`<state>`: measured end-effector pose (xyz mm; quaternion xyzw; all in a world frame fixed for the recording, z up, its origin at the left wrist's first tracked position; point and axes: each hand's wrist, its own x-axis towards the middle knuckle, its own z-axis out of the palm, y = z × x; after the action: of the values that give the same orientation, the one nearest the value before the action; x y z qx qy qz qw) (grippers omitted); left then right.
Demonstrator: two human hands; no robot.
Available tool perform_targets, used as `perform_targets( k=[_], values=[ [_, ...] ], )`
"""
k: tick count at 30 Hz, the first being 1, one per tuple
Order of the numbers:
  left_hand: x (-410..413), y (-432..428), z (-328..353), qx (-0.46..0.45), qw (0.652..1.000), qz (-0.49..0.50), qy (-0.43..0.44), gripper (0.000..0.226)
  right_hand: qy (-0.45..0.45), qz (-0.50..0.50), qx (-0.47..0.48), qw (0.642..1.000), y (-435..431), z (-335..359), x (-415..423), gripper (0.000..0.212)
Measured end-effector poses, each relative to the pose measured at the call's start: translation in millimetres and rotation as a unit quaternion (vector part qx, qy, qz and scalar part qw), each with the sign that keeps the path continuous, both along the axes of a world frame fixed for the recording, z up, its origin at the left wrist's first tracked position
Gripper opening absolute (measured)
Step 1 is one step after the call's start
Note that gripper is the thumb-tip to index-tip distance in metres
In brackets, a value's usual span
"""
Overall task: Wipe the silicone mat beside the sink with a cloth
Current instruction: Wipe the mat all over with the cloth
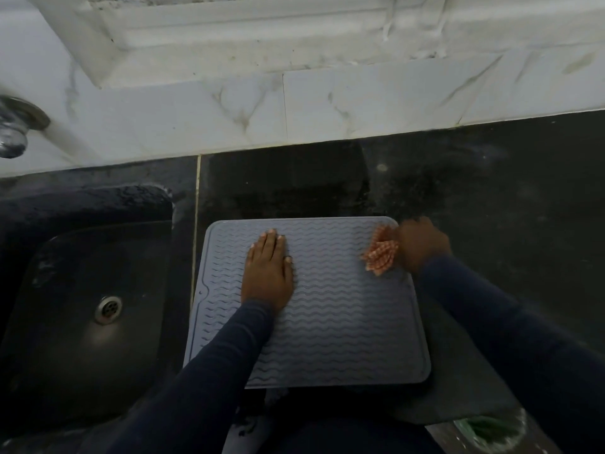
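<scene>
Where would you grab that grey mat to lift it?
Probably the mat at its near right corner, from the right: it lies flat, thin, so fingers must slide under an edge, and neither left hand nor right hand covers that corner.

A dark stone countertop (491, 198) filled the frame from 2 o'clock to 5 o'clock, its dull surface speckled and smudged under dim light. White marble-look wall tiles (327, 103) with grey veins ran across at 12 o'clock, beneath a grimy white moulded ledge (229, 37). A black sink (65, 257) sat sunk into the counter at 8 o'clock, a steel drain (108, 309) in its floor. A blurred chrome tap (16, 126) projected from the wall at 10 o'clock.
</scene>
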<state>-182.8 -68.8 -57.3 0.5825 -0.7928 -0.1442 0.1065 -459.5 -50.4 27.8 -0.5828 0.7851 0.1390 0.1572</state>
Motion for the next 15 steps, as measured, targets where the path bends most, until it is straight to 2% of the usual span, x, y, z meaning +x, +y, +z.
perform_targets(
  k=[1, 3, 5, 6, 8, 11, 13, 15],
  values=[
    [-3.7, -0.5, 1.9, 0.006, 1.0, 0.006, 0.0, 0.063, -0.014, -0.035, 0.016, 0.999, -5.7, 4.0, -4.8, 0.033],
    [-12.8, -1.8, 4.0, 0.021, 0.999, 0.026, 0.012, 0.064, -0.103, -0.083, 0.018, 0.991, -19.0, 16.1, 0.5, 0.028],
    [-20.3, -1.1, 4.1, 0.022, 0.999, 0.037, 0.004, 0.064, -0.177, -0.062, -0.025, 0.982, -28.9, 24.9, 29.3, 0.037],
    [-21.9, -0.2, 3.5, 0.018, 0.999, 0.037, -0.007, 0.063, -0.174, -0.003, -0.045, 0.984, -33.4, 23.7, 51.6, 0.045],
    [-21.0, 1.2, 2.9, 0.013, 0.999, 0.035, -0.015, 0.058, -0.16, 0.089, -0.073, 0.98, -38.6, 8.6, 98.9, 0.045],
    [-19.6, 2.1, 6.3, 0.012, 1.0, 0.023, 0.002, 0.056, -0.14, 0.099, -0.041, 0.984, -39.7, -19.8, 143.3, 0.046],
    [-20.1, 1.2, 7.0, 0.008, 1.0, 0.024, 0.009, 0.054, -0.098, 0.122, -0.046, 0.987, -36.5, -22.8, 141.3, 0.046],
    [-19.4, 0.7, 4.2, 0.006, 0.999, 0.032, 0.004, 0.053, -0.092, 0.12, -0.053, 0.987, -38.7, -16.4, 119.4, 0.04]
  ],
)
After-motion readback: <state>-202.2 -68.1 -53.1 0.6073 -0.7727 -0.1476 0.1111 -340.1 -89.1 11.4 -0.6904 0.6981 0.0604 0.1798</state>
